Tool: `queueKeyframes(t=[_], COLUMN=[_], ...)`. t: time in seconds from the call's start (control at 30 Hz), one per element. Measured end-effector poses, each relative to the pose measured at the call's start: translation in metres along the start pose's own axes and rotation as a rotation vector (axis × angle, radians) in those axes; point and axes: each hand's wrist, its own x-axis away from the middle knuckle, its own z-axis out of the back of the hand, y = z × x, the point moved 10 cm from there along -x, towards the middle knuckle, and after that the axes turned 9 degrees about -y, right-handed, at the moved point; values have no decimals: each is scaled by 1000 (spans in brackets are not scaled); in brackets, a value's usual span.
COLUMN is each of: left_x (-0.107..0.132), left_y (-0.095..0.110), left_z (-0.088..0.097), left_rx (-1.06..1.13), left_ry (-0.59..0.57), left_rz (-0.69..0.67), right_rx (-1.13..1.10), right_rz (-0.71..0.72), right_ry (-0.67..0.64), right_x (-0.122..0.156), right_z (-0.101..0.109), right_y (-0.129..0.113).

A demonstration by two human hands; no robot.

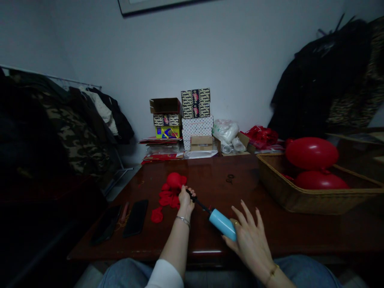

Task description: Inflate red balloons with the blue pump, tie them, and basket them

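Observation:
My left hand [186, 200] is closed round the black end of a balloon pump [222, 225], where the neck of a small, partly inflated red balloon [174, 181] also sits. The pump has a light blue barrel and a black rod, slanting down to the right. Against the barrel's rear end lies the palm of my right hand [250, 236], its fingers stretched out and spread, the thumb beneath. Several flat red balloons [168, 199] lie in a pile beyond my left hand, with one crumpled red balloon [157, 215] nearer. The fingers hide the nozzle.
A wicker basket [312, 202] with large inflated red balloons [312, 153] stands at right. Scissors [230, 178] lie mid-table. Two dark phone-like slabs [135, 218] lie at left. Stacked boxes [196, 104] and plastic bags [225, 130] line the wall at the back.

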Motion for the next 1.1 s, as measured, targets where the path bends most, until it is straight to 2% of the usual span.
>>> queueKeyframes(t=[0.2, 0.33, 0.5, 0.63, 0.73, 0.93, 1.1], left_x=[4, 6, 14, 20, 21, 20, 17], left_y=[-1, 1, -3, -14, -14, -12, -17], left_z=[-4, -3, -1, -5, -8, -4, -1], left_rx=[37, 46, 6, -31, -59, -31, -12], left_ry=[-6, -5, 0, -12, -30, 3, 7], left_rz=[12, 0, -18, -12, -20, -4, 6], right_rx=[24, 20, 14, 3, -1, -23, -12], right_rz=[11, 14, 34, 40, 42, 37, 33], right_ry=[-9, -18, -44, -80, -83, -77, -67], right_x=[1, -8, -24, -39, -47, -41, -30], right_z=[7, 6, -2, -10, -14, -14, -13], right_y=[5, -1, -17, -27, -30, -31, -21])
